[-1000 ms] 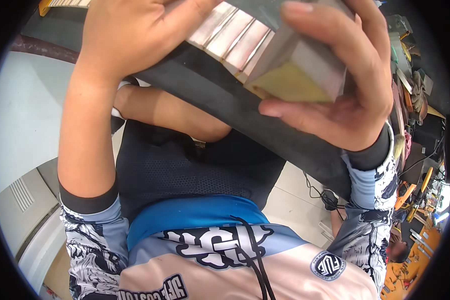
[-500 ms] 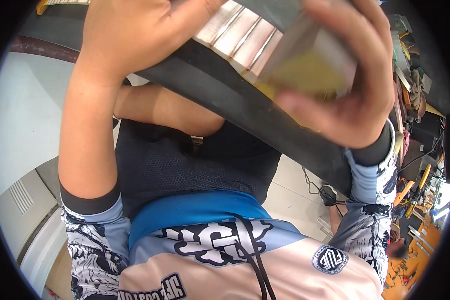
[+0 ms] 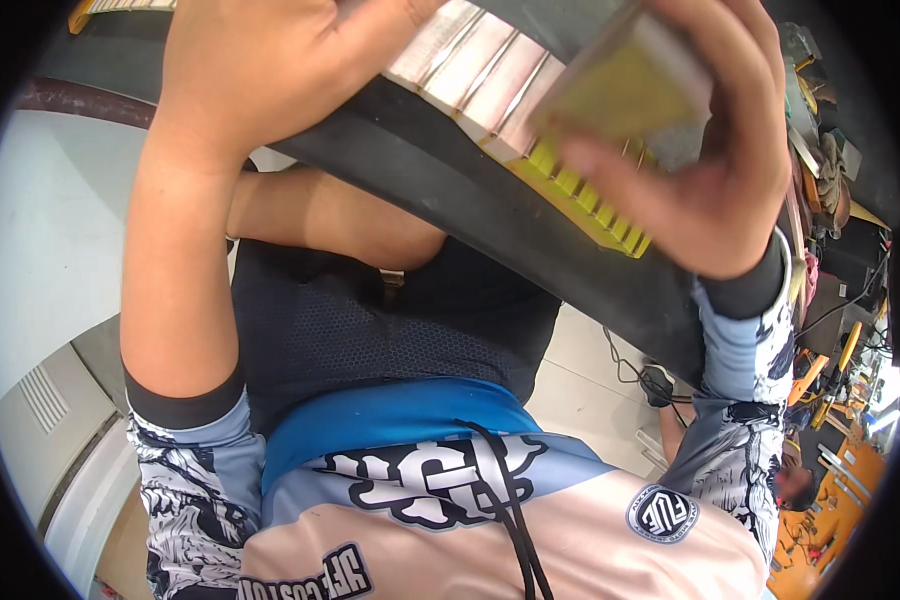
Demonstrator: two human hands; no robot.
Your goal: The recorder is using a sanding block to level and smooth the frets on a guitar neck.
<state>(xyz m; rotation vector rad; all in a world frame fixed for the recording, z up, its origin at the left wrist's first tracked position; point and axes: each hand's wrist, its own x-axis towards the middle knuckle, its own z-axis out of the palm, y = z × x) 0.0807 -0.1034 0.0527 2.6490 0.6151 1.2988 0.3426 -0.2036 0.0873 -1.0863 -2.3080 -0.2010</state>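
Observation:
A long piece with pale bands split by thin metal strips point(image 3: 475, 75) lies across the dark, bench-like surface point(image 3: 400, 185) at the top. Its right part has a yellow-green slotted edge point(image 3: 600, 215). My left hand point(image 3: 270, 70) rests at the piece, thumb stretched beside the pale bands; its other fingers are out of frame or hidden. Blurred by motion, my right hand point(image 3: 720, 170) grips a grey block with a yellowish face point(image 3: 630, 85) over the piece's right part. Whether the block touches the piece I cannot tell.
My bare leg point(image 3: 340, 215) shows beneath the dark surface. A white panel point(image 3: 55, 240) is at left. At right are cluttered tools point(image 3: 850, 350), cables point(image 3: 630, 370), another person's head point(image 3: 795, 485) and foot point(image 3: 658, 385), and an orange worktop point(image 3: 835, 530) with small items.
My right hand and the block have moved upward, uncovering more of the yellow-green slotted edge. My left hand stays in nearly the same place.

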